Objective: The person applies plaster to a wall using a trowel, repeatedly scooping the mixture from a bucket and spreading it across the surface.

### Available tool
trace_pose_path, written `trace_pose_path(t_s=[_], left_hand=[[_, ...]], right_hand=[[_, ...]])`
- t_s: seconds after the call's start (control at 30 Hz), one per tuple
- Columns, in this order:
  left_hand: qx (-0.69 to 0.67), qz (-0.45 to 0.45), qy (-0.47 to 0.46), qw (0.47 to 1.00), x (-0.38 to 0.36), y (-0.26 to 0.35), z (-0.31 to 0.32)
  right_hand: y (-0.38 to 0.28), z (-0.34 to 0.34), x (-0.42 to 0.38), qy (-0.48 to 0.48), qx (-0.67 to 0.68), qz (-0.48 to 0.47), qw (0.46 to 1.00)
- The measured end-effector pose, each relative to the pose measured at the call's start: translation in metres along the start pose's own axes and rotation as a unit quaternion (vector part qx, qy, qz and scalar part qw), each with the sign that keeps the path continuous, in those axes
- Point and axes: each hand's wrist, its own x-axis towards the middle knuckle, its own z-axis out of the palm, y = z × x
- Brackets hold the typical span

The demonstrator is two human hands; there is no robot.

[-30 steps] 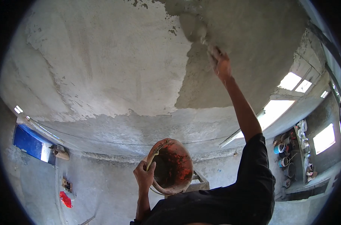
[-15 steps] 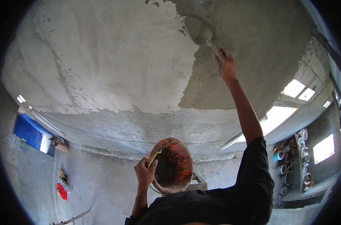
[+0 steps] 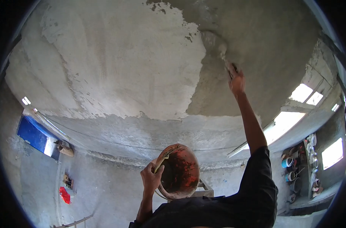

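Observation:
My right hand is raised, its fingers wrapped around the handle of a trowel. The trowel's rounded blade lies against the wall, over darker, damp-looking plaster and just right of its ragged border with paler plaster. Lower down, my left hand grips a round bucket at its left rim, thumb over the edge. The bucket is tilted with its mouth facing me; red patches and dark residue show inside.
Behind the bucket is part of a wooden frame. Several buckets stand at the right beside a shelf. A bright window opening is on the right. At the left are a blue panel and a red object on the floor.
The trowel has slid right and slightly down over the darker plaster, away from the ragged border. My left hand keeps its grip on the bucket; the whole view has shifted slightly.

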Motion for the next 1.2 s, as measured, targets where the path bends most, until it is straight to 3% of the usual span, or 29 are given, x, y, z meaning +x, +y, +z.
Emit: trace_pose_path(t_s=[0.13, 0.2, 0.23, 0.3, 0.4, 0.47, 0.53, 0.57, 0.67, 0.73, 0.77, 0.8, 0.87, 0.93, 0.97, 1.03, 1.13, 1.17, 1.2], left_hand=[[0.020, 0.008, -0.006, 1.000, 0.000, 0.001, 0.001], [0.018, 0.000, -0.005, 1.000, 0.001, 0.005, -0.001], [0.020, 0.001, -0.008, 1.000, 0.000, 0.006, -0.001], [0.024, 0.006, 0.002, 1.000, 0.002, 0.005, -0.001], [-0.005, 0.027, 0.015, 1.000, 0.003, 0.004, 0.001], [0.036, 0.031, 0.013, 0.999, 0.004, 0.002, 0.000], [0.044, 0.028, 0.015, 0.999, 0.006, -0.006, 0.003], [0.073, 0.081, 0.034, 0.993, 0.006, 0.002, 0.000], [0.093, 0.035, 0.007, 0.995, 0.007, 0.024, -0.006], [0.101, 0.019, -0.011, 0.995, 0.008, 0.025, -0.008], [0.096, 0.052, -0.006, 0.994, 0.011, 0.027, -0.009], [0.088, 0.087, 0.001, 0.992, 0.012, 0.029, -0.008], [0.108, 0.086, -0.020, 0.990, 0.016, 0.035, -0.011], [0.124, 0.094, -0.032, 0.987, 0.021, 0.040, -0.012], [0.126, 0.126, -0.036, 0.983, 0.023, 0.042, -0.012], [0.145, 0.166, -0.057, 0.974, 0.026, 0.050, -0.016], [0.160, 0.198, -0.096, 0.962, 0.031, 0.058, -0.019], [0.162, 0.197, -0.099, 0.962, 0.030, 0.061, -0.020], [0.160, 0.207, -0.111, 0.959, 0.030, 0.066, -0.019]], right_hand=[[0.035, 0.006, 0.006, 0.001, -0.109, 0.064, 0.992], [0.004, 0.000, -0.019, -0.010, -0.301, -0.063, 0.952], [0.011, -0.002, -0.037, -0.010, -0.302, -0.059, 0.951], [0.033, 0.000, -0.074, -0.054, -0.099, 0.051, 0.992], [-0.022, -0.033, -0.138, -0.111, -0.134, 0.138, 0.975], [-0.081, -0.063, -0.182, -0.097, -0.094, 0.145, 0.980], [-0.093, -0.084, -0.240, -0.080, 0.010, 0.188, 0.979], [-0.108, -0.103, -0.264, -0.142, -0.010, 0.265, 0.954], [-0.195, -0.154, -0.290, -0.247, 0.077, 0.512, 0.819], [-0.220, -0.173, -0.315, -0.269, 0.086, 0.575, 0.768], [-0.232, -0.180, -0.321, -0.338, 0.116, 0.583, 0.729], [-0.239, -0.184, -0.329, -0.403, 0.148, 0.585, 0.688], [-0.245, -0.175, -0.347, -0.445, 0.132, 0.584, 0.665], [-0.241, -0.158, -0.363, -0.470, 0.096, 0.467, 0.743], [-0.234, -0.150, -0.364, -0.469, 0.098, 0.469, 0.742], [-0.220, -0.132, -0.362, -0.491, 0.052, 0.309, 0.813], [-0.237, -0.103, -0.311, -0.563, -0.157, 0.229, 0.778], [-0.233, -0.095, -0.314, -0.564, -0.155, 0.232, 0.777], [-0.226, -0.085, -0.321, -0.568, -0.167, 0.160, 0.790]])
